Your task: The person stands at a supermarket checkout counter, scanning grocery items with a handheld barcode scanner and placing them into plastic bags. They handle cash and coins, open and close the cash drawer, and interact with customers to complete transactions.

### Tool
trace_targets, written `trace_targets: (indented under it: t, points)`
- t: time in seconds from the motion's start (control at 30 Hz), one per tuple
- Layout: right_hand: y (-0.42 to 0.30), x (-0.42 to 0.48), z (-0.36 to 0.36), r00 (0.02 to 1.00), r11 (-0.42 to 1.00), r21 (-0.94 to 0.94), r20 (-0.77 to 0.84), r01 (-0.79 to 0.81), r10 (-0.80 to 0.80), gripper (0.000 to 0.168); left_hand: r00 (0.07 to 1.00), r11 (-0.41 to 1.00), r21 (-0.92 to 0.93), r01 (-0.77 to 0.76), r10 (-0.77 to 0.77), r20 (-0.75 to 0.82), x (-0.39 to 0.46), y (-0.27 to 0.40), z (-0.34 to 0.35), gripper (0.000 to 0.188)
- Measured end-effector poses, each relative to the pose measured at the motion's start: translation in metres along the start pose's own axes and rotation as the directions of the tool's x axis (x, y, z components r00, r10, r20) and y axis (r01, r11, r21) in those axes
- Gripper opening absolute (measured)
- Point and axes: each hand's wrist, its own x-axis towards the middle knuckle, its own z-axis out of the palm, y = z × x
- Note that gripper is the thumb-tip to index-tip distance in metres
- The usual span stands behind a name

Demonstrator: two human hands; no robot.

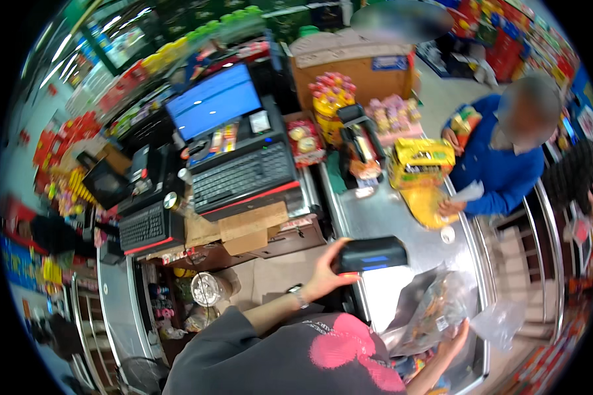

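My left hand [328, 271] grips the left end of a black handheld device [373, 254] with a small lit blue display, likely a barcode scanner, over the steel checkout counter [370, 207]. Lower right, my right hand [449, 340] holds a clear plastic bag [432, 313] of brownish goods that bears a white label. The bag's loose end [501, 323] sticks out past the counter's right edge. Above the device, a yellow package [420, 160] stands on the counter near a yellow round item [425, 205], on which the hand of a person across the counter rests.
A person in blue [499, 158] stands beyond the counter with a colourful packet and a white paper. To the left are a monitor [215, 101], a black keyboard [242, 175] and a second keyboard [143, 227]. A jar of lollipops [328, 116] stands behind the counter's far end. A metal railing [556, 256] runs at the right.
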Motion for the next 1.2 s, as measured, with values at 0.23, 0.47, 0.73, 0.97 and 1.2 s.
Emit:
trace_targets:
  t: [0.23, 0.47, 0.73, 0.97, 1.2]
  points:
    - [-0.041, 0.014, -0.026, 0.957, -0.146, -0.972, 0.210, 0.182, -0.199, 0.044, 0.916, 0.922, -0.201, 0.331, -0.365, -0.168, -0.018, -0.015, -0.054, 0.096]
    - [-0.005, 0.046, 0.114, 0.740, -0.075, -0.840, 0.513, 0.538, -0.434, 0.030, 0.899, 0.920, -0.134, 0.369, -0.390, -0.198, 0.000, -0.025, -0.060, 0.087]
    - [0.065, 0.211, 0.209, 0.771, -0.149, -0.826, 0.562, 0.544, -0.298, 0.080, 0.912, 0.934, -0.073, 0.349, -0.357, -0.202, 0.013, -0.016, -0.056, 0.069]
    - [0.054, 0.269, 0.264, 0.464, -0.236, -0.446, 0.886, 0.863, 0.020, 0.033, 0.875, 0.902, -0.141, 0.408, -0.431, -0.222, 0.010, -0.015, -0.061, 0.091]
    - [0.043, 0.206, 0.230, 0.269, -0.137, -0.265, 0.963, 0.954, 0.011, 0.017, 0.878, 0.902, -0.121, 0.414, -0.431, -0.208, 0.018, -0.018, -0.062, 0.090]
